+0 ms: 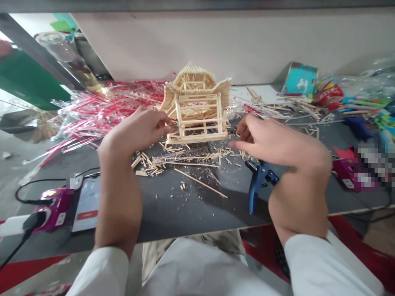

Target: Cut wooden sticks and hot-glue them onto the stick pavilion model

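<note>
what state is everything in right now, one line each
stick house, upright, roof on, front an open frame
left hand, fingers curled at the house's left side, contact unclear
right hand, fingers curled by its right side, contact unclear
phone, screen lit
black plug, in a purple power strip
blue pliers, lying on the table, open or shut unclear
short sticks, scattered loose

at 12 o'clock the stick model house (pixel 197 98) is pale straw-yellow, its roof edges ribbed in fine stripes. the plastic wrappers (pixel 123 98) at 10 mix red with clear. the tabletop (pixel 166 209) is dark grey. the plier-like tool (pixel 254 191) at 4 is blue and black. the socket block (pixel 51 209) at 8 is magenta-purple. the carton (pixel 299 80) at 2 is turquoise with brown patches and white marks.
</note>
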Action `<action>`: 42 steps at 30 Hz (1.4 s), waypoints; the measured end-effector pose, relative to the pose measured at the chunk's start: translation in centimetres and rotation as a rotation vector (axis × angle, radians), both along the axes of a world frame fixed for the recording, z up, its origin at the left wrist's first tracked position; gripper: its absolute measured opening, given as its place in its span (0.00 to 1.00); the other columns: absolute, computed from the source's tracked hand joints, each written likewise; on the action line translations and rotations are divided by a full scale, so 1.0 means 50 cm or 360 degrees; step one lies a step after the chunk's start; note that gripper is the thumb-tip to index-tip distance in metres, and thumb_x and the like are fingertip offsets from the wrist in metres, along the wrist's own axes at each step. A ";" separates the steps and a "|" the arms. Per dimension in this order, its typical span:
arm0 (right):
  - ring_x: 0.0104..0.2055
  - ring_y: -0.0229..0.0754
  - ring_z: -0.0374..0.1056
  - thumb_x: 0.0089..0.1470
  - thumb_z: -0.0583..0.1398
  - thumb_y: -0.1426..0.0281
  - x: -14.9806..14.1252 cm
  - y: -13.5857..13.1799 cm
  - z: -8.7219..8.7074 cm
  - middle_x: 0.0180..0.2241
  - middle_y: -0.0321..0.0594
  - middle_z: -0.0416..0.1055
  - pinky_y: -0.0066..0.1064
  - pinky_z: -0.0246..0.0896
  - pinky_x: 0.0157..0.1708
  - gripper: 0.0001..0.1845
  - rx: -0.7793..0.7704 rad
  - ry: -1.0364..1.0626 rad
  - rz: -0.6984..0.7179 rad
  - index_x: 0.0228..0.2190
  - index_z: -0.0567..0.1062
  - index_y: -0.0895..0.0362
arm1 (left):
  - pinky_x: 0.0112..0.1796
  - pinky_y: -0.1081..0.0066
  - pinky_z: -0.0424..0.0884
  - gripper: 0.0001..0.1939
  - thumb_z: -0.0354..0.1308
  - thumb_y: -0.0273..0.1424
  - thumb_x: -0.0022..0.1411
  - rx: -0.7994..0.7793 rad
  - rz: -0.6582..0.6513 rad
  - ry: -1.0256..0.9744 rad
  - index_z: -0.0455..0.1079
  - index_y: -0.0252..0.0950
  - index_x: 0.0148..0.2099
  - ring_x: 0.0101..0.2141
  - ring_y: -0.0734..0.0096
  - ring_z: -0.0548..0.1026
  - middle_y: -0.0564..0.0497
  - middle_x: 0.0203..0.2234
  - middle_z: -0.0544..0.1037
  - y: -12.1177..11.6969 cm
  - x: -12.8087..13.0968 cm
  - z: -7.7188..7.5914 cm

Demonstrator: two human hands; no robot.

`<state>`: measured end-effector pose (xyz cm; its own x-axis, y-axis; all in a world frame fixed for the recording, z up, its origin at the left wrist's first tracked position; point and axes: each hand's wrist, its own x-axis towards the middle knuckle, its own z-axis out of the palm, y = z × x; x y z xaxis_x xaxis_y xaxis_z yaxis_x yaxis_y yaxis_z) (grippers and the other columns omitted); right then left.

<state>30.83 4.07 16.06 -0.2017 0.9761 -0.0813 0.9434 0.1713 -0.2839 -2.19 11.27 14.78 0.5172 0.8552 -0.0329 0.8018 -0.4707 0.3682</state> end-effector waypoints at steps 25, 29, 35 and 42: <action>0.35 0.51 0.77 0.61 0.65 0.64 -0.046 -0.038 0.014 0.32 0.42 0.80 0.42 0.67 0.37 0.08 0.0064 -0.0031 -0.0013 0.41 0.80 0.53 | 0.25 0.70 0.71 0.19 0.69 0.43 0.60 -0.0834 0.0113 -0.0762 0.81 0.40 0.49 0.29 0.71 0.76 0.43 0.38 0.84 0.089 -0.036 -0.113; 0.32 0.52 0.76 0.66 0.60 0.64 -0.050 -0.015 0.003 0.30 0.47 0.78 0.42 0.64 0.35 0.13 -0.0249 -0.0413 -0.0147 0.34 0.82 0.55 | 0.19 0.78 0.65 0.17 0.72 0.36 0.54 -0.0932 0.0126 -0.1131 0.82 0.37 0.46 0.24 0.78 0.73 0.44 0.36 0.83 0.089 -0.020 -0.118; 0.31 0.50 0.73 0.67 0.58 0.66 -0.038 0.018 -0.016 0.28 0.48 0.77 0.40 0.61 0.34 0.16 -0.0407 -0.0503 -0.0035 0.29 0.80 0.57 | 0.20 0.78 0.68 0.11 0.72 0.33 0.57 -0.0781 0.0167 -0.1269 0.80 0.34 0.41 0.24 0.77 0.75 0.46 0.32 0.82 0.059 0.012 -0.086; 0.24 0.46 0.70 0.67 0.59 0.64 -0.027 0.033 -0.035 0.23 0.48 0.74 0.40 0.61 0.31 0.25 -0.0541 -0.0444 -0.0070 0.19 0.75 0.56 | 0.28 0.70 0.80 0.12 0.72 0.35 0.61 -0.0518 0.0231 -0.1252 0.77 0.32 0.40 0.28 0.70 0.79 0.46 0.31 0.82 0.010 0.052 -0.044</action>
